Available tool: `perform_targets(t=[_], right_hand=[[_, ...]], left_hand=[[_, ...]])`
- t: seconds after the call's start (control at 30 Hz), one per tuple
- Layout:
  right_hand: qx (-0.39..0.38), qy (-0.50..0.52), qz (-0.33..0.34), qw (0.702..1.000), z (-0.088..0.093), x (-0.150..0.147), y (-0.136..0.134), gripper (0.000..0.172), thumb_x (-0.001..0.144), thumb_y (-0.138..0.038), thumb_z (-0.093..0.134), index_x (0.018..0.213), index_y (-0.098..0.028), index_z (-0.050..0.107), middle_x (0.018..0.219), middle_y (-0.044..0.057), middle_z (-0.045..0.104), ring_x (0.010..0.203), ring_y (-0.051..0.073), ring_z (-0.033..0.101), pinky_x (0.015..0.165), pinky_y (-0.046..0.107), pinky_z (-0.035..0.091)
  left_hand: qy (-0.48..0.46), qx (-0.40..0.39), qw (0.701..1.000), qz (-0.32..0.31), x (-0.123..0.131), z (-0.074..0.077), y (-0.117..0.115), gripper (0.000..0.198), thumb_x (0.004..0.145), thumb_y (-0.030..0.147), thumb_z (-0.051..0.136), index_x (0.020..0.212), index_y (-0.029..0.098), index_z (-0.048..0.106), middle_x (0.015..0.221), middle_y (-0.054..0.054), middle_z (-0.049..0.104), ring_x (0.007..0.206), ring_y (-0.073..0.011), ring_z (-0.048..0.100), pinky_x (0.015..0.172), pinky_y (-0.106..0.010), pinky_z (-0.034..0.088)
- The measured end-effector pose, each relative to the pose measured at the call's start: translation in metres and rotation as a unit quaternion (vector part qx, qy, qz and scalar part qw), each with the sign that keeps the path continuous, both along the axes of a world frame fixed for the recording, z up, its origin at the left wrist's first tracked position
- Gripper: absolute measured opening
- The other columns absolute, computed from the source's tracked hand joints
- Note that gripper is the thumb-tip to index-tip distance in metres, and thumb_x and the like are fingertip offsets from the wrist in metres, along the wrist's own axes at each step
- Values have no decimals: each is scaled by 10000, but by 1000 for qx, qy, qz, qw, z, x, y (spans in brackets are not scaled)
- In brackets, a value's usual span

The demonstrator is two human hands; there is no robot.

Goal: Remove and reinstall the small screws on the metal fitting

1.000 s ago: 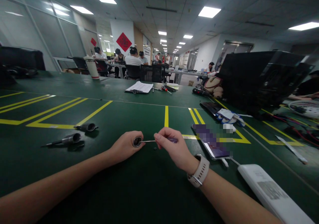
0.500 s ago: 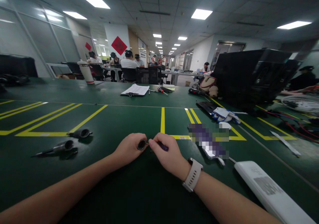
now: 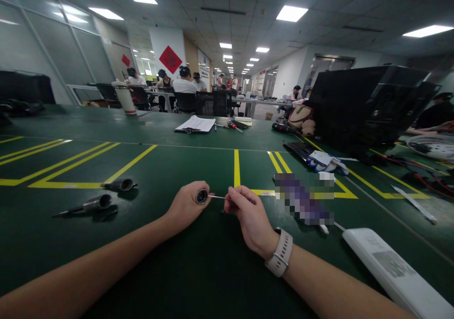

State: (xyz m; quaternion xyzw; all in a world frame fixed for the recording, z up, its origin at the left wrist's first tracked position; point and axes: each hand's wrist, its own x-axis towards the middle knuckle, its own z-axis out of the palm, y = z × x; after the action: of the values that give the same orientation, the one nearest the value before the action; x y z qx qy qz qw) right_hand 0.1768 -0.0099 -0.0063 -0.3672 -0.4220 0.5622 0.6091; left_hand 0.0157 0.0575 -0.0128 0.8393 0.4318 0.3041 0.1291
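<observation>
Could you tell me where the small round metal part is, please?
The round metal part sits mid-frame in the head view, held in the left hand over the green table; the thin screwdriver in the right hand points at it.

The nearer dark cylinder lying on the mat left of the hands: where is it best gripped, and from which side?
Probably the thick barrel, pinched across from above: it lies flat on the green mat, and the thin pin at its left end looks too slim to hold.
</observation>
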Motion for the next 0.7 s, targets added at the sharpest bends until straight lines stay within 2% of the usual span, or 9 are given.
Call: perform_targets(t=[0.13,0.23,0.3,0.4,0.53,0.63,0.7], right_hand=[[73,-196,-40,977,9,1,-7,241,813,-367,550,646,-195,571,629,-19,514,618,136,467,601,271,364],[90,-256,-38,962,15,1,-10,239,811,-343,552,625,-193,560,613,-24,508,597,132,455,581,270,347],[79,-227,-38,970,14,3,-8,248,817,-315,543,605,-188,559,603,-22,512,599,130,461,597,272,352],[33,-100,-22,994,8,4,-1,242,802,-300,556,593,-180,571,551,-28,509,575,125,468,608,273,366],[-45,34,3,998,1,3,6,207,752,-317,610,615,-163,597,522,-30,523,521,112,463,560,263,355],[-56,48,6,997,0,1,5,210,739,-326,623,611,-162,595,522,-29,522,514,109,456,552,260,350],[-22,19,-12,1000,1,1,3,206,757,-322,607,618,-171,590,538,-30,522,538,114,465,579,266,363]], left_hand=[[69,31,997,-2,2,4,-3,103,755,197,497,654,184,510,665,4,549,643,-160,518,606,-282,388],[110,56,992,-27,2,5,-5,88,729,133,491,659,183,510,665,0,548,656,-169,515,635,-300,381],[110,58,991,-44,1,4,-5,88,734,131,484,669,184,512,673,-1,552,664,-171,519,643,-303,382],[77,35,995,-49,0,3,-4,80,753,177,489,676,183,512,685,-2,559,668,-166,528,627,-289,392],[34,-8,998,-54,0,2,-2,121,770,243,494,666,182,508,668,6,553,630,-144,521,571,-255,395],[27,-15,998,-53,1,2,0,140,774,258,495,657,181,501,653,11,543,610,-137,514,556,-249,392],[40,-9,998,-47,1,2,0,136,775,248,494,656,182,497,651,10,539,613,-141,514,565,-256,391]])
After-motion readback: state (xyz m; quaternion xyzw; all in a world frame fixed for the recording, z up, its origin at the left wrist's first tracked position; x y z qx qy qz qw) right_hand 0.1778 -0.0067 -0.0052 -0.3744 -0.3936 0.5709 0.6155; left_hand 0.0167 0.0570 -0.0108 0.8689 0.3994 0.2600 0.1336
